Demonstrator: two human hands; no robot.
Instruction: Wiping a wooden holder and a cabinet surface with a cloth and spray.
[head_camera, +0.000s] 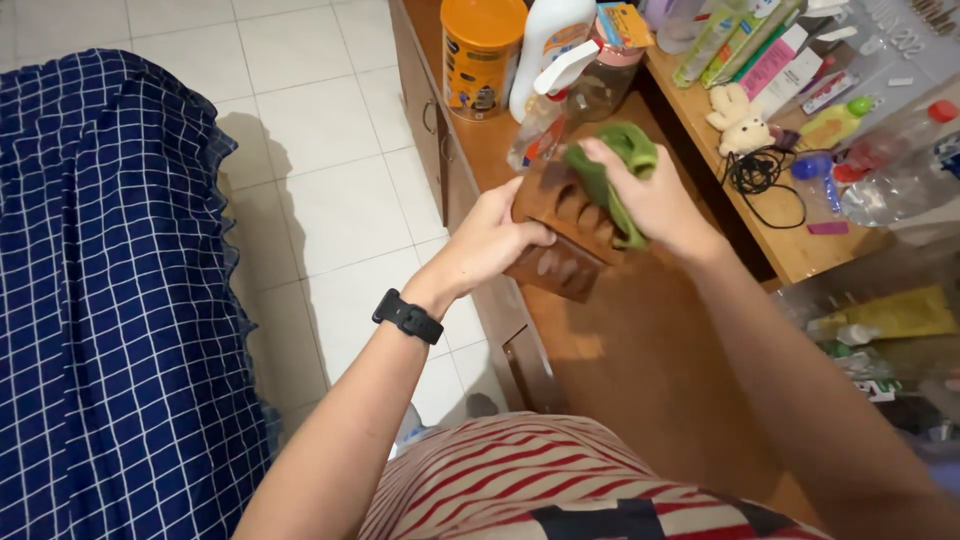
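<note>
Above the worktop (620, 340), the left hand (495, 240) gripped a wooden holder (560, 225) while the right hand (655, 195) pressed a green cloth (610, 175) on it.

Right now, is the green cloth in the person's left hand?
No, the right hand presses the green cloth against the brown wooden holder, which the left hand grips.

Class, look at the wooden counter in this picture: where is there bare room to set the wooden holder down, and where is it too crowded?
Bare counter lies below the wooden holder, between the left hand and right hand and the person's striped shirt. The far end is crowded: orange canister, spray bottle. The side shelf is full too.
</note>
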